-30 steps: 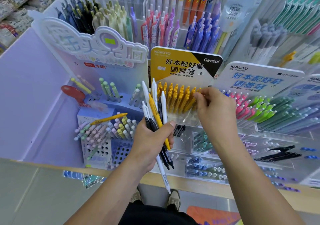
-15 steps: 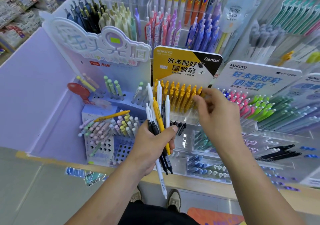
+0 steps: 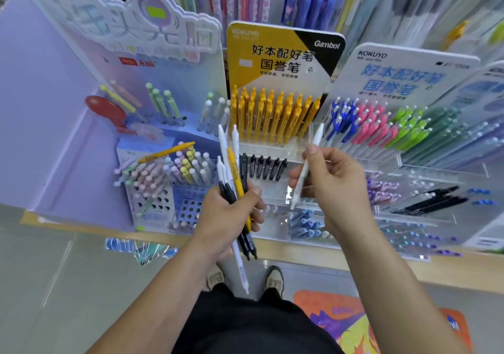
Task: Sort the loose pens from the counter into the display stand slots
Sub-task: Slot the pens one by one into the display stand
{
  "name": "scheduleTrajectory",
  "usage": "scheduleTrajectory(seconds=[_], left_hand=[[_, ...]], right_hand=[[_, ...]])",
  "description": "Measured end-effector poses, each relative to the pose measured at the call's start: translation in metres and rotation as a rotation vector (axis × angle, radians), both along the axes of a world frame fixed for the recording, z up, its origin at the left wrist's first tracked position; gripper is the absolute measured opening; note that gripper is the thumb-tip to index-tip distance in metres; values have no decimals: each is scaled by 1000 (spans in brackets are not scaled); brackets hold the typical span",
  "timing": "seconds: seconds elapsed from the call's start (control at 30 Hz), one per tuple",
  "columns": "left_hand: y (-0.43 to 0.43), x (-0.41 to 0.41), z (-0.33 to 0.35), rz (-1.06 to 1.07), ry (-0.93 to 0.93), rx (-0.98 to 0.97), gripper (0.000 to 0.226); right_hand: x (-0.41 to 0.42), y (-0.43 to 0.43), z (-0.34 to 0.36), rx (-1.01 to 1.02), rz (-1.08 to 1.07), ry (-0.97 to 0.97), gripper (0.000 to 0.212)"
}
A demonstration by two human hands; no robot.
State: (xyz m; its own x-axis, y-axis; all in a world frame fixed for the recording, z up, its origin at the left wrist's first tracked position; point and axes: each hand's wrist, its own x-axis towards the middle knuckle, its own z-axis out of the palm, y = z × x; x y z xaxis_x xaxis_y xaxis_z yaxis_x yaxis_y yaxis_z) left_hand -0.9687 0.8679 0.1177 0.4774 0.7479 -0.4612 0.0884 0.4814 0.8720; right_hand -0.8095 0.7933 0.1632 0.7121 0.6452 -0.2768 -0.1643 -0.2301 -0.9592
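Observation:
My left hand [image 3: 227, 217] grips a bundle of pens [image 3: 234, 179]: white, black and one yellow, fanned upward in front of the display. My right hand [image 3: 336, 187] pinches a single white pen [image 3: 306, 166] between thumb and fingers, tilted with its cap toward the yellow row. The yellow pens [image 3: 272, 116] stand in a clear tiered stand [image 3: 272, 149] under a yellow Kokuyo card. Below them is a short row of black pens [image 3: 264, 166].
To the right, blue, pink and green pens [image 3: 376, 124] fill a slanted stand. At the left, a perforated block holds pastel pens [image 3: 163, 173], with a loose yellow pen [image 3: 166, 151] lying across them. A wooden counter edge [image 3: 341, 258] runs below. My shoes show on the floor.
My right hand has drawn back from the yellow row and now holds a white pen. The bundle in my left hand looks one white pen fewer. The view has moved closer.

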Motion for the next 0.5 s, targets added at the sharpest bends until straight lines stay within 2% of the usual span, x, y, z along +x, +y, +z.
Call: scheduleTrajectory(seconds=[0.13,0.23,0.3,0.37,0.43,0.5], left_hand=[[0,-18,-13,68,96,68,10],[-2,-34,-22,126,140,52,14],[-5,-44,-27,157,163,27,13],[-6,-53,-31,180,173,2,11],[-7,-59,-34,185,168,-14,10],[-6,-64,-38,182,155,-18,9]], right_hand=[[-13,-19,-13,-162,177,-128,10],[-36,-32,-43,-242,296,-40,16],[-49,-38,-58,-291,342,45,6],[-61,-38,-68,-323,383,54,11],[-73,-35,-75,-310,412,-25,15],[-82,-32,-84,-330,420,-207,11]])
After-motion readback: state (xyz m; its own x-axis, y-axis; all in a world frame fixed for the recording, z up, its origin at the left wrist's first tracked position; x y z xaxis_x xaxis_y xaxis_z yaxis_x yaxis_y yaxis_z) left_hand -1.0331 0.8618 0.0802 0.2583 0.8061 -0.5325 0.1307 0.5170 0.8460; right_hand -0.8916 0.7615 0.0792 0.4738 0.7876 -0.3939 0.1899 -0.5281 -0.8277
